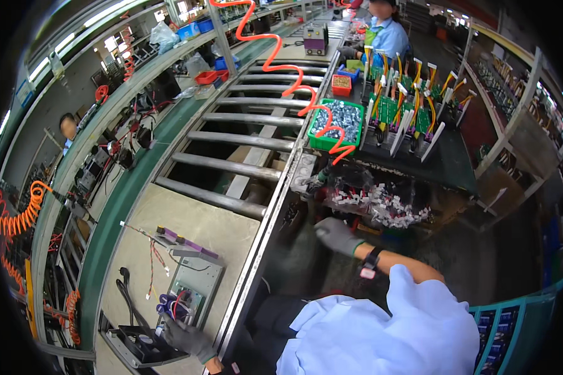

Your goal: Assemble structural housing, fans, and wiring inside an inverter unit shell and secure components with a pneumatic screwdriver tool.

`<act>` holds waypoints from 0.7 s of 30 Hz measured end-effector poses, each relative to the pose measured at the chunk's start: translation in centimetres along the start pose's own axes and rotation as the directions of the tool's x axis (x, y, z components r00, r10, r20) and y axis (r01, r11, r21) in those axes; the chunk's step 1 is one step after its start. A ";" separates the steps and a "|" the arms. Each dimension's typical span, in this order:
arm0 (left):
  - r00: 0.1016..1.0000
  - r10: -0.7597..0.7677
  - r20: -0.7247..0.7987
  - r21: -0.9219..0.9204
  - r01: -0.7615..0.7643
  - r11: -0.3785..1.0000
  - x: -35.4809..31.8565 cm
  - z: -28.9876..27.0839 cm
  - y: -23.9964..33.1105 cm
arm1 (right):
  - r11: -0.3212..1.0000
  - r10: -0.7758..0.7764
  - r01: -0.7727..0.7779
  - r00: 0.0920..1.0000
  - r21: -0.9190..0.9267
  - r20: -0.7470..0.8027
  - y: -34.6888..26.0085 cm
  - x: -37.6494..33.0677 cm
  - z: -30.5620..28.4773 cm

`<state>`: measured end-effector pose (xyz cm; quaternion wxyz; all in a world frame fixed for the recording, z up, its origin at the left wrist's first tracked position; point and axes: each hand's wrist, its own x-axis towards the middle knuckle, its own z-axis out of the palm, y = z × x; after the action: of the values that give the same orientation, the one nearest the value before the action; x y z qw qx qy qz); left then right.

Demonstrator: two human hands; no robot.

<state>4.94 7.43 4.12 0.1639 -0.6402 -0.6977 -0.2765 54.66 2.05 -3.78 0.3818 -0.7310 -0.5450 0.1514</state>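
My left hand, in a grey glove, is at the lower left on the pale work board. Its fingers are bent in against a black panel part and a dark purple coil of wire; what they grip is hidden. Beside them lies an open grey metal housing holding a green circuit board. Across the roller line's edge, my right hand, also gloved, has its fingers curled together, their tips out of sight. It is just short of a clear bag of white connectors with red wires.
A roller conveyor runs away from me, with an orange coiled air hose hanging over it. Right of it are a green bin of metal parts, a red bin and upright wired circuit boards. A co-worker sits farther back.
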 end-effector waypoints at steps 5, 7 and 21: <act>0.995 -0.036 0.095 -0.063 0.042 0.997 -0.2 0.6 -0.7 | 0.925 0.353 -0.367 0.926 -0.100 -0.136 12.7 0.9 -5.2; 0.998 0.057 0.008 -0.035 -0.057 0.998 -0.2 0.7 -0.6 | 0.920 0.301 -0.345 0.926 -0.187 -0.228 15.9 1.7 -6.1; 0.983 0.176 0.043 0.108 -0.180 0.978 -3.9 1.5 2.9 | 0.698 0.505 -0.402 0.863 -0.593 0.009 20.8 10.2 -3.7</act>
<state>8.44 5.27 1.17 0.2116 -0.6945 -0.6546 -0.2106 74.83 7.48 -14.38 0.0469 -0.9068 -0.3975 0.1326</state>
